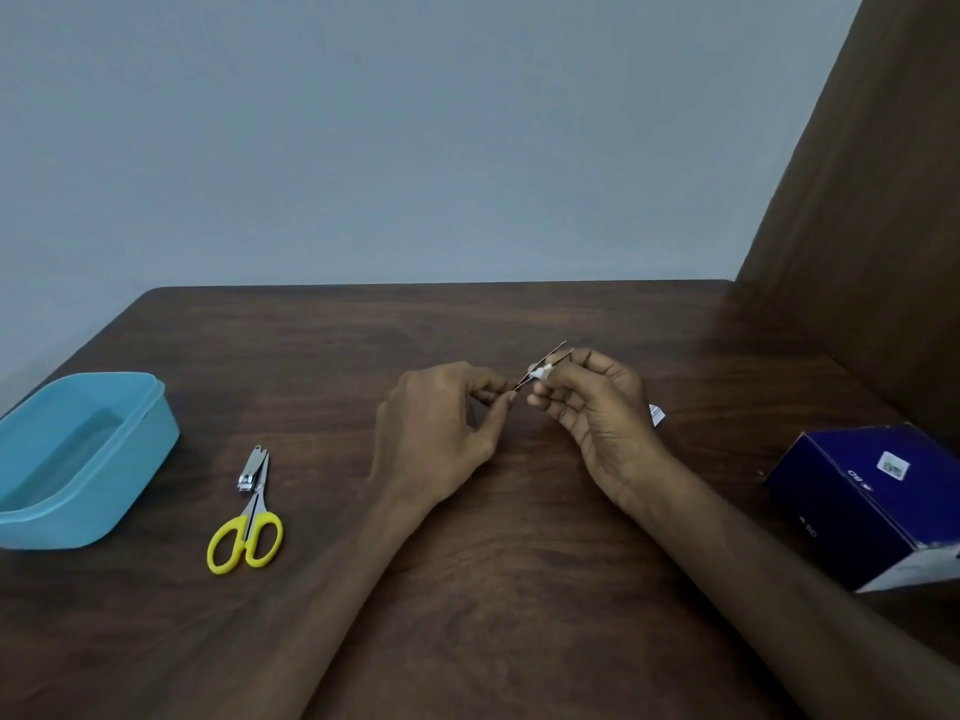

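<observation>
Both hands over table [519,563] centre. Left hand [441,423] pinches the near end of a thin strip [550,362] between thumb and forefinger. Right hand [592,402] pinches its white middle, fingers curled; the far end sticks out free. Left: tub [130,459], clipper [253,467], scissors [253,511]. Right: box [872,501].

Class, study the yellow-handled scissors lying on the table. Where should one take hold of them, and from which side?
Grip the scissors by the yellow loops, coming from the near side. The loops face the person, the closed blades point away, and the nail clipper lies close against the blades, leaving little room there.
</observation>
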The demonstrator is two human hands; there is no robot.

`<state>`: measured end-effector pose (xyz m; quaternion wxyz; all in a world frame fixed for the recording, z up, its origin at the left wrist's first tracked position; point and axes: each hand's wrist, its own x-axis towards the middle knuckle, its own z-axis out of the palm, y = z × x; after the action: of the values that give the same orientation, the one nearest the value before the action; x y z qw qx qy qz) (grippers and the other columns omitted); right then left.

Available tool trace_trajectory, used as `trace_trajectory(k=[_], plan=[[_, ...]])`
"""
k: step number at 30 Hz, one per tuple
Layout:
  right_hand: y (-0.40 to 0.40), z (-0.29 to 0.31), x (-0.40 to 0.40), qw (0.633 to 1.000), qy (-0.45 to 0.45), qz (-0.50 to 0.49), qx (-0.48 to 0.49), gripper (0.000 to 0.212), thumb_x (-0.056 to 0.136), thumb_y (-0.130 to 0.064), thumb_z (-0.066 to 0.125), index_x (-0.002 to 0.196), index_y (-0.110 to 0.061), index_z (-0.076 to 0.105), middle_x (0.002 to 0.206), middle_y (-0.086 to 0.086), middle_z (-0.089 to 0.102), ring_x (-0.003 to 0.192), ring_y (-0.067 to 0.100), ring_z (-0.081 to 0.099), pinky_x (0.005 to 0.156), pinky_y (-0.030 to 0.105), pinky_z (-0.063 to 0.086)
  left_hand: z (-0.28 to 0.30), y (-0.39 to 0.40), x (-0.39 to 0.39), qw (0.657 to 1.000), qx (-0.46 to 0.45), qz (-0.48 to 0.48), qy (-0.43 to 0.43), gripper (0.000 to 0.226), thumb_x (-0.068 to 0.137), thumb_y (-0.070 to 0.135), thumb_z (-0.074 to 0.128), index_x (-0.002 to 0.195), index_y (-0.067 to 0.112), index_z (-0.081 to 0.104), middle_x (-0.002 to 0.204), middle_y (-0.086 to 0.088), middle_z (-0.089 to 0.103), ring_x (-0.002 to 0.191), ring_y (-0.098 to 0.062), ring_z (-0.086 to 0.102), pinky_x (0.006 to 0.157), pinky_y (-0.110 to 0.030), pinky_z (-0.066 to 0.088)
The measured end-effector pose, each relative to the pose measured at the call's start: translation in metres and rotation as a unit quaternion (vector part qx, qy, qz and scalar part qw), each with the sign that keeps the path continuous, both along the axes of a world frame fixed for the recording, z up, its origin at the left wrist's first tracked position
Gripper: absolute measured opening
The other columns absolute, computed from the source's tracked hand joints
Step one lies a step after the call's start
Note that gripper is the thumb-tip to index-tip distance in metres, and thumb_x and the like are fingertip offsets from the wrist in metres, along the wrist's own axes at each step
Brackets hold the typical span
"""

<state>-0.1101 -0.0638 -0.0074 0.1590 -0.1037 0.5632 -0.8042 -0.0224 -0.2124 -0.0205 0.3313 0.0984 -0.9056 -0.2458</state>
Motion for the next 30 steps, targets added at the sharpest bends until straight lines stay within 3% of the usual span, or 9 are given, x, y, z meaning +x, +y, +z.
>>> trace_trajectory(k=[3,8,18,21,25,30], plan=[[-0.001,-0.002,0.000,1.000,0.006,-0.010,0.005,0.018,0.090,0.010,0.072,0.086,-0.006,0.067,0.082,0.010,0.074,0.068,0.015,0.070,0.071,0.029,0.065,0.000,-0.001,0.000,1.000,0.012,0.007,0.002,0.011,0.092,0.042,0.077,0.102,0.044,0.081,0.087,0.022,0.074,0.080,-0.002,0.069,0.064,-0.030,0.058],[0.002,-0.001,-0.002,0.999,0.004,-0.040,0.017,0.022,0.084,0.009,0.081,0.099,-0.003,0.072,0.089,0.013,0.078,0.078,0.019,0.074,0.075,0.029,0.065,0.000,-0.002,-0.002,1.000,0.026,0.015,0.005,0.011,0.093,0.041,0.077,0.103,0.044,0.082,0.088,0.022,0.074,0.079,-0.001,0.068,0.064,-0.028,0.056],[0.004,-0.001,-0.007,0.996,0.041,-0.066,0.050,0.028,0.080,0.006,0.087,0.096,-0.009,0.069,0.077,0.004,0.077,0.068,0.015,0.070,0.069,0.028,0.061,0.000,-0.002,-0.002,0.998,0.061,0.020,0.005,0.010,0.090,0.045,0.079,0.099,0.048,0.082,0.075,0.029,0.070,0.072,0.009,0.066,0.057,-0.016,0.042],[0.008,0.001,-0.011,0.996,0.028,-0.084,0.025,0.029,0.080,0.004,0.086,0.096,-0.010,0.067,0.083,0.008,0.075,0.067,0.015,0.067,0.070,0.030,0.058,-0.001,-0.003,-0.003,0.997,0.070,0.021,0.004,0.008,0.090,0.044,0.079,0.097,0.047,0.082,0.075,0.030,0.071,0.073,0.008,0.067,0.059,-0.018,0.045],[0.004,-0.005,-0.004,0.993,0.051,-0.010,0.110,0.033,0.080,-0.001,0.088,0.104,-0.009,0.067,0.073,0.000,0.075,0.063,0.014,0.066,0.072,0.032,0.056,-0.001,-0.004,-0.003,0.998,0.066,0.017,-0.002,0.010,0.089,0.044,0.080,0.098,0.048,0.081,0.075,0.031,0.071,0.072,0.007,0.067,0.059,-0.021,0.050],[0.008,0.002,-0.012,0.994,0.049,-0.079,0.061,0.034,0.079,0.003,0.088,0.098,-0.013,0.066,0.079,0.004,0.078,0.062,0.014,0.066,0.067,0.028,0.055,-0.001,-0.003,-0.004,0.997,0.076,0.017,0.003,0.008,0.089,0.045,0.080,0.097,0.046,0.082,0.078,0.030,0.073,0.073,0.006,0.068,0.064,-0.025,0.058]])
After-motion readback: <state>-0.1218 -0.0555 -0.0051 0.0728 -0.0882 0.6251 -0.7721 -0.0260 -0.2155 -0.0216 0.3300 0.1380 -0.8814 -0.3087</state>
